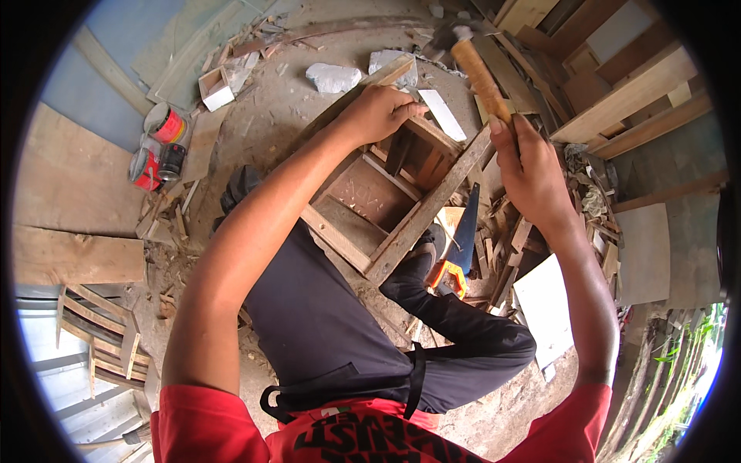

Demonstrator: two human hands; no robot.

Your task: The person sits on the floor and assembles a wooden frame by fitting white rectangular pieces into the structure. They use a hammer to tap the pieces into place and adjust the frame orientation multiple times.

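Note:
A wooden frame (428,208), box-like with boards set inside it, leans in front of my legs. My left hand (378,114) is closed at its far corner, the fingers curled against the wood. Whether a small item is pinched at those fingertips I cannot make out. Gripped in my right hand (526,166) is a hammer (477,71), raised over the frame's right side. Its wooden handle points away from me and its head is blurred. Beside the frame's right rail stands a handsaw (461,243) with a dark blade and an orange handle.
Paint cans (164,123) stand at the left near wooden boards (77,170). Stone blocks (333,78) lie on the dusty floor beyond the frame. Stacked planks (629,92) fill the far right. Wood scraps and a white panel (544,309) lie right of my folded leg.

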